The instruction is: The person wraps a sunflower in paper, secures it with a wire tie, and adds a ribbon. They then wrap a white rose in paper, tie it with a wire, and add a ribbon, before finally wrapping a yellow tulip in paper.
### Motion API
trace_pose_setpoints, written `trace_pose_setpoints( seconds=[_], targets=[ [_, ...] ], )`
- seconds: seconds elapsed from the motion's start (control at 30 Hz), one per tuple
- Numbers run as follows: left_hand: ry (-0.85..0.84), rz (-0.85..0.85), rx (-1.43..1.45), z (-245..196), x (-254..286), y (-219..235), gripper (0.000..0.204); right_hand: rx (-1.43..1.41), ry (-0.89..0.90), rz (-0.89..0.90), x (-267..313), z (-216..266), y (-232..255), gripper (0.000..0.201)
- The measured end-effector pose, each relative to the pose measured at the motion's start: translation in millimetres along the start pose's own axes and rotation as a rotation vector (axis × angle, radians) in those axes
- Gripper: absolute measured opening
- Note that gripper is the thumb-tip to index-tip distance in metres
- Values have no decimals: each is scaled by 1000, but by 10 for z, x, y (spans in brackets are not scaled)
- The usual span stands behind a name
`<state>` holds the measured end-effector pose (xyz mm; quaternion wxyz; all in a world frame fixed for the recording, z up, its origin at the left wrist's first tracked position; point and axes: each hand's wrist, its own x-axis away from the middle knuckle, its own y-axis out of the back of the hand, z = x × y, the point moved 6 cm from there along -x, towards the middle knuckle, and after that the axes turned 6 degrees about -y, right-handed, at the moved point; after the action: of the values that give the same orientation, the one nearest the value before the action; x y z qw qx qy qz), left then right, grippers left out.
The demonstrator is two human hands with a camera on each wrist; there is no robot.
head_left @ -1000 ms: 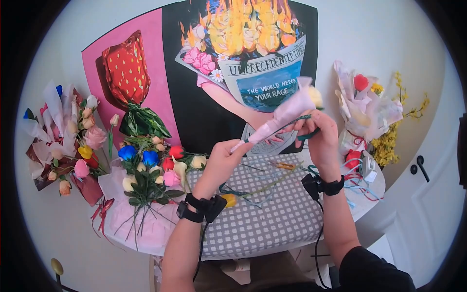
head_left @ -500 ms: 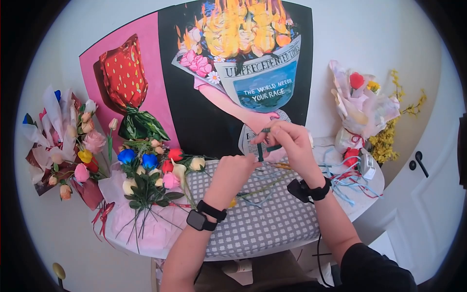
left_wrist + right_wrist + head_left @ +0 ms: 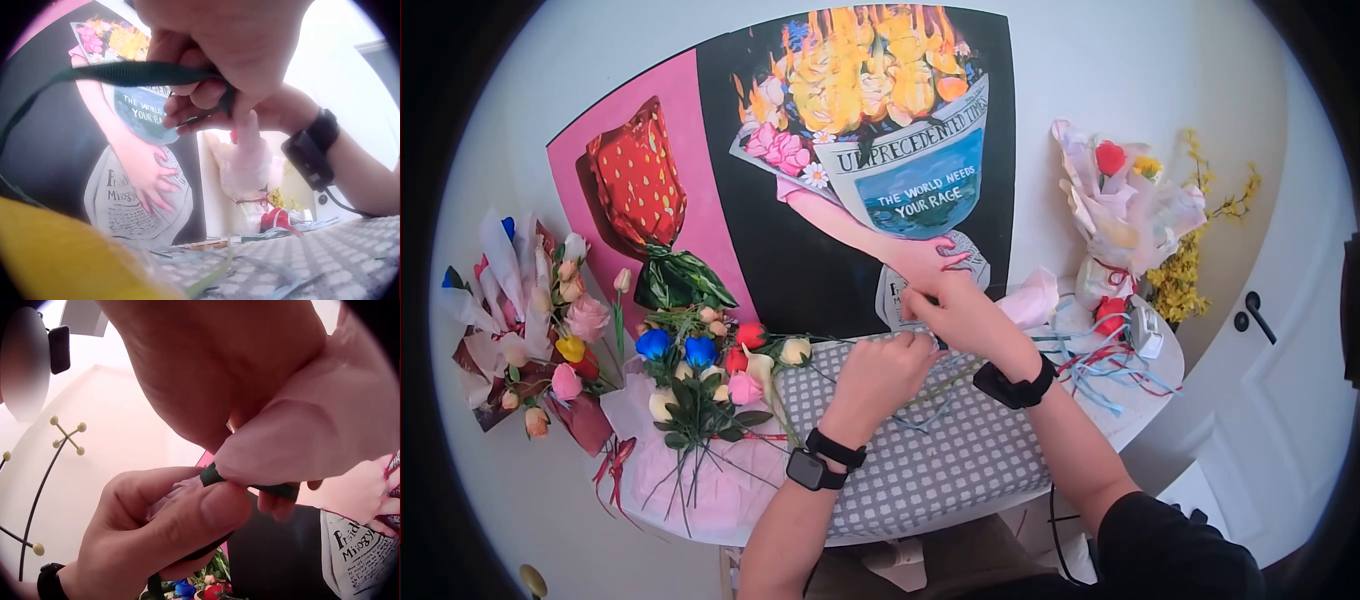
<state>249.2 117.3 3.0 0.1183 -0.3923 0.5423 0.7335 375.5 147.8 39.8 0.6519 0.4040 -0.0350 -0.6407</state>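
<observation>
My left hand (image 3: 882, 385) pinches the lower end of a flower wrapped in pale pink paper (image 3: 1032, 297), held over the table. In the right wrist view, dark green ribbon (image 3: 211, 475) goes round the narrow neck of the wrap, just beyond the left thumb. A loose length of the ribbon (image 3: 137, 73) trails left in the left wrist view. My right hand (image 3: 962, 315) is at the wrap, its fingers curled at the ribbon; the palm hides part of their grip. The flower's bloom is hidden by the paper.
A grey checked cloth (image 3: 950, 470) covers the table's middle. Loose artificial flowers (image 3: 700, 370) lie on pink paper at left, beside a bouquet (image 3: 530, 320). Another bouquet (image 3: 1120, 220) stands back right, near tangled ribbons (image 3: 1100, 375). A painted panel (image 3: 800, 250) leans behind.
The wrapped flower has come down from in front of the painting, its top now pointing right. My right hand has carried the ribbon round the neck and moved lower and left.
</observation>
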Motion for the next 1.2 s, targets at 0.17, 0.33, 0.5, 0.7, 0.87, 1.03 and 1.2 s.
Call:
trace_pose_setpoints(
  seconds=[0.17, 0.33, 0.5, 0.7, 0.87, 1.03, 1.2],
  targets=[
    [-54, -72, 29, -146, -99, 136, 23, 104, -47, 29, -20, -118, 5, 30],
    [-90, -101, 74, -200, -119, 160, 21, -21, -151, -34, 11, -120, 107, 32],
    [-141, -116, 112, -223, -120, 177, 17, 43, -237, 23, -25, -258, 135, 35],
    [-204, -51, 116, -249, -78, 29, 16, -11, -313, 109, -32, -334, 94, 36],
    [-152, -79, 143, -172, -46, 20, 15, 202, -119, -223, -10, -248, 151, 30],
    [-98, -211, 217, -76, -36, 77, 16, 320, 320, -689, 183, 457, 453, 11],
    [313, -341, 515, 296, 41, 90, 20, 189, 721, -701, 527, 815, 362, 16]
  ],
)
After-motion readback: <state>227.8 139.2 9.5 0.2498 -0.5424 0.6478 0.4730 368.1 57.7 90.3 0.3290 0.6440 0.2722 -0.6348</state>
